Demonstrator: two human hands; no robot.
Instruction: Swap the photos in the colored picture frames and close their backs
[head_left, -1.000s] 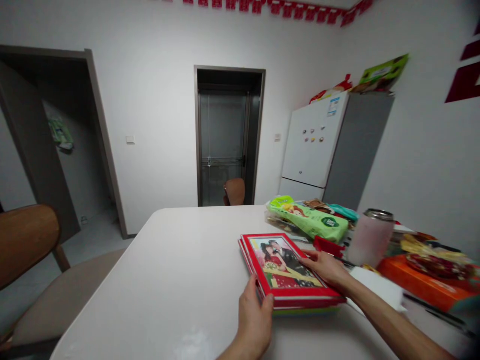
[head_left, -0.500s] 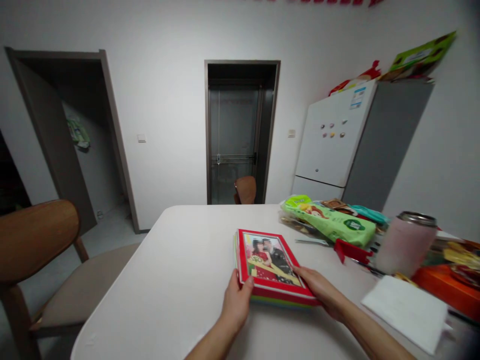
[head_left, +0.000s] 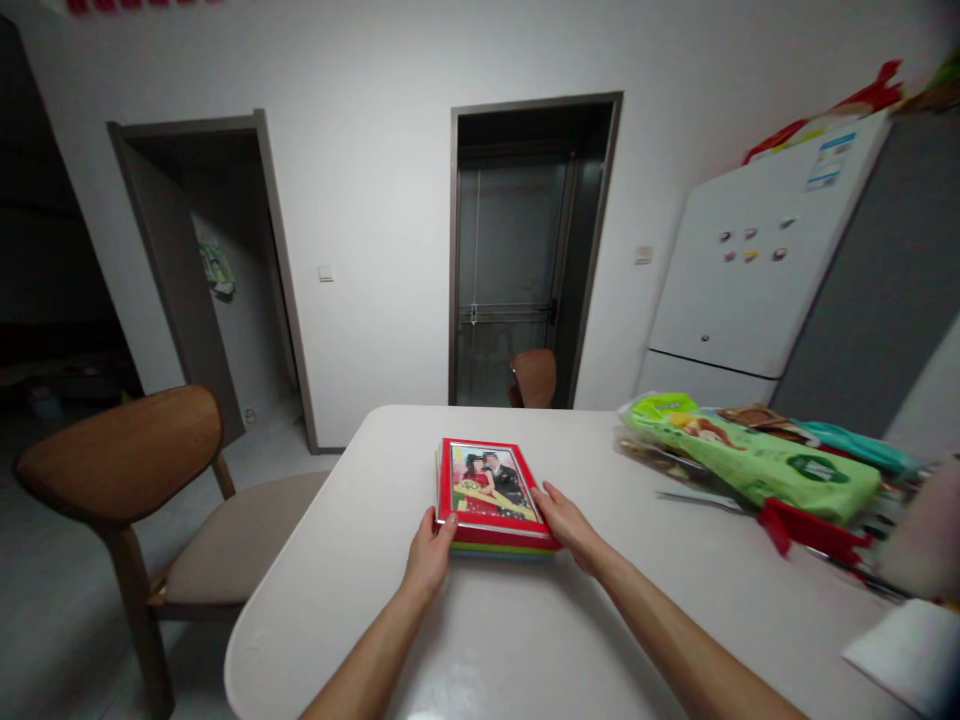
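Note:
A stack of red-framed photo books (head_left: 491,490) lies flat on the white table (head_left: 525,640), a picture of a couple on the top cover. My left hand (head_left: 429,548) grips the stack's near-left corner, thumb on the red cover. My right hand (head_left: 571,518) holds the stack's right edge, fingers curled along it. Both forearms reach in from the bottom of the view.
A green snack bag (head_left: 757,455) and other packets lie at the table's right, with a red tool (head_left: 806,528) and a white paper (head_left: 907,655) nearer me. A wooden chair (head_left: 142,480) stands left. A fridge (head_left: 765,270) and two doorways are behind.
The stack has slid left across the table with both hands still on it, away from the packets. My view has turned left, so the fridge and cup have shifted right.

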